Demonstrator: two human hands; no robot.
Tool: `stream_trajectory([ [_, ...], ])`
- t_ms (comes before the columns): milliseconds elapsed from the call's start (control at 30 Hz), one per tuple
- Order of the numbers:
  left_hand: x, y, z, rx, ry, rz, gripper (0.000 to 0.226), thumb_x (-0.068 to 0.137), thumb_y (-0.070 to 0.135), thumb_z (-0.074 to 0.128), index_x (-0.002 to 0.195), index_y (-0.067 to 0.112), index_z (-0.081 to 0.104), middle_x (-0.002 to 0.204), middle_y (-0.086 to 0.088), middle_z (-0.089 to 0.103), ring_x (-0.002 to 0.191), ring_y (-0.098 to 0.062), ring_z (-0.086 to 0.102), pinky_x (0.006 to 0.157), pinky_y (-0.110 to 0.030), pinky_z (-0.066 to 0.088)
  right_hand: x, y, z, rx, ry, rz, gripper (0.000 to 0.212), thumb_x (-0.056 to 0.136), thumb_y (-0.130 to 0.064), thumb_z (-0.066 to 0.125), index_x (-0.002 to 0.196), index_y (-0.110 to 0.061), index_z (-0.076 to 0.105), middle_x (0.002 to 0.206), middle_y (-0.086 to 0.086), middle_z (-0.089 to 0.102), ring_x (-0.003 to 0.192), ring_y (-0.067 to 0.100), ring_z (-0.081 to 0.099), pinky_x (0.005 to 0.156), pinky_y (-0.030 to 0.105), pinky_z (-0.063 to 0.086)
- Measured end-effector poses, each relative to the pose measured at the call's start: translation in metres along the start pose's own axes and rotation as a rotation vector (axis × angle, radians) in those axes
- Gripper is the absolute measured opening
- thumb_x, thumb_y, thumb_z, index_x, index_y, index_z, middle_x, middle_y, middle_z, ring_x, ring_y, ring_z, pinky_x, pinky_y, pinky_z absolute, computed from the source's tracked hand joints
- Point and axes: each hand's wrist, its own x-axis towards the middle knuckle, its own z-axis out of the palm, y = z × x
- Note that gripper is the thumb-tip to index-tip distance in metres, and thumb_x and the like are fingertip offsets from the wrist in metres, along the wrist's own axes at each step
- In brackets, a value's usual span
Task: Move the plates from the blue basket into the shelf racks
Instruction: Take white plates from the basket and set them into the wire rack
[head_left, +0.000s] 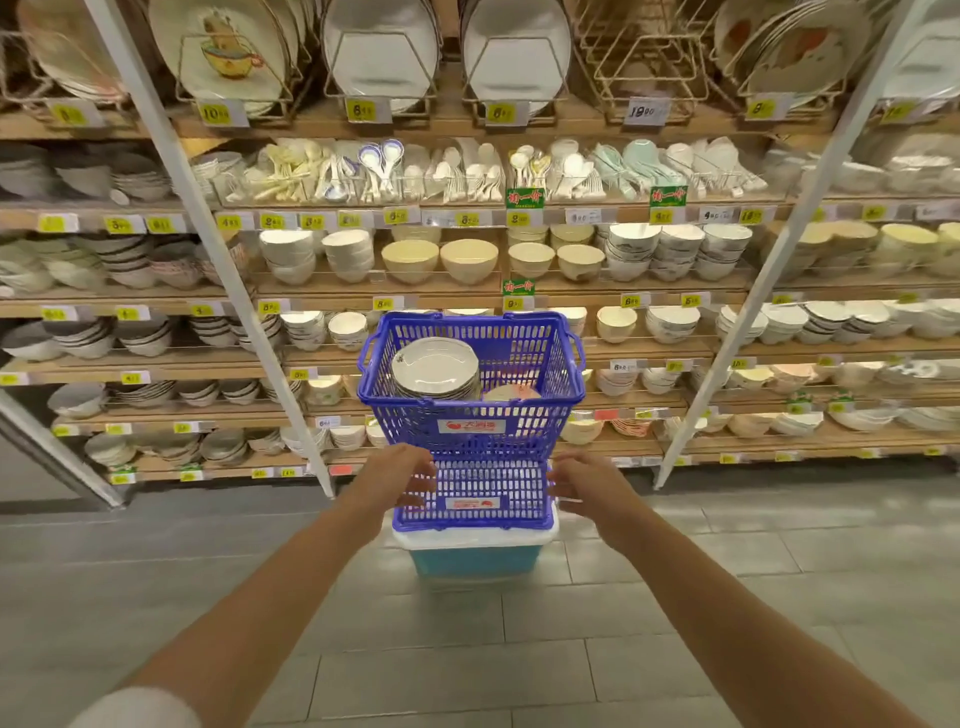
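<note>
A blue plastic basket (470, 415) stands on an upturned blue basket (470, 493), which rests on a white-lidded teal box (475, 558). Inside the top basket lies a stack of white plates (435, 366) and, lower to the right, another plate with a pink pattern (511, 392). My left hand (400, 475) reaches toward the lower basket's left side, fingers relaxed. My right hand (584, 478) is at its right side, also holding nothing. Wire plate racks (644, 67) line the top shelf; one rack looks empty, the others hold plates.
Shelves of bowls (441, 260) and spoons (415, 171) fill the wall behind the baskets. White slanted uprights (218, 249) cross the shelf front. Grey tiled floor (467, 649) stretches toward me.
</note>
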Motion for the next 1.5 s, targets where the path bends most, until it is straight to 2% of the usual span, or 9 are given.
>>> stream_trajectory([
  [200,0.091,0.031,0.006,-0.035,-0.008,-0.045,0.013,0.093,0.015,0.052,0.094,0.009,0.064,0.086,-0.008,0.069,0.074,-0.020,0.065,0.064,-0.031,0.054,0.102,-0.037,0.018,0.012,-0.004,-0.001,0.022,0.094,-0.014,0.050,0.115,-0.010,0.056,0.104,0.014,0.067,0.090,0.025,0.065,0.076,0.037,0.053],
  [333,0.154,0.058,0.010,-0.090,0.027,-0.078,0.012,0.094,0.013,0.050,0.094,0.006,0.061,0.081,-0.008,0.065,0.066,-0.018,0.062,0.053,-0.025,0.051,0.176,-0.063,0.025,0.026,-0.062,0.021,0.015,0.094,-0.014,0.050,0.108,-0.014,0.056,0.095,0.010,0.066,0.080,0.021,0.062,0.061,0.028,0.051],
  [600,0.272,0.101,0.003,-0.018,0.178,-0.109,0.015,0.095,0.010,0.046,0.101,0.002,0.057,0.090,-0.010,0.059,0.071,-0.018,0.057,0.055,-0.027,0.045,0.301,-0.123,0.048,-0.095,-0.181,0.085,0.009,0.094,-0.010,0.051,0.090,-0.008,0.059,0.093,0.010,0.061,0.089,0.024,0.061,0.077,0.033,0.047],
  [733,0.317,0.101,-0.006,0.076,0.259,-0.183,0.015,0.095,0.008,0.043,0.086,0.005,0.055,0.080,-0.009,0.053,0.067,-0.018,0.051,0.058,-0.026,0.040,0.344,-0.136,0.062,-0.168,-0.167,0.180,0.010,0.092,-0.007,0.049,0.089,-0.005,0.058,0.091,0.011,0.059,0.090,0.026,0.059,0.070,0.031,0.046],
  [800,0.337,0.100,-0.013,0.120,0.280,-0.213,0.016,0.095,0.006,0.044,0.081,0.005,0.052,0.073,-0.009,0.049,0.061,-0.018,0.047,0.056,-0.027,0.038,0.361,-0.139,0.070,-0.205,-0.172,0.215,0.011,0.094,-0.009,0.049,0.099,-0.003,0.057,0.100,0.012,0.059,0.093,0.027,0.059,0.072,0.034,0.047],
  [967,0.378,0.091,-0.032,0.271,0.286,-0.226,0.017,0.091,0.014,0.051,0.098,0.002,0.061,0.082,-0.010,0.056,0.078,-0.024,0.053,0.075,-0.037,0.049,0.389,-0.140,0.084,-0.302,-0.187,0.280,0.026,0.095,-0.018,0.054,0.117,-0.005,0.050,0.121,0.014,0.058,0.100,0.027,0.059,0.083,0.039,0.050],
  [1133,0.416,0.082,-0.046,0.402,0.202,-0.216,0.019,0.092,0.020,0.053,0.098,0.004,0.061,0.101,-0.015,0.064,0.085,-0.023,0.055,0.074,-0.033,0.043,0.401,-0.129,0.105,-0.399,-0.277,0.349,0.042,0.098,-0.022,0.049,0.136,-0.006,0.042,0.122,0.011,0.051,0.104,0.026,0.057,0.092,0.040,0.048],
  [1333,0.448,0.070,-0.056,0.474,0.045,-0.320,0.042,0.092,0.022,0.055,0.130,0.007,0.046,0.114,-0.007,0.051,0.099,-0.024,0.048,0.081,-0.034,0.040,0.414,-0.119,0.136,-0.436,-0.166,0.382,0.034,0.099,-0.015,0.046,0.130,-0.002,0.045,0.134,0.020,0.052,0.119,0.033,0.056,0.102,0.041,0.045],
  [1500,0.467,0.062,-0.062,0.489,0.024,-0.337,0.041,0.091,0.023,0.055,0.126,0.003,0.050,0.112,-0.011,0.058,0.095,-0.025,0.055,0.074,-0.031,0.044,0.426,-0.125,0.147,-0.533,-0.090,0.385,0.034,0.100,-0.017,0.044,0.129,0.000,0.047,0.118,0.018,0.058,0.105,0.031,0.059,0.091,0.038,0.049],
])
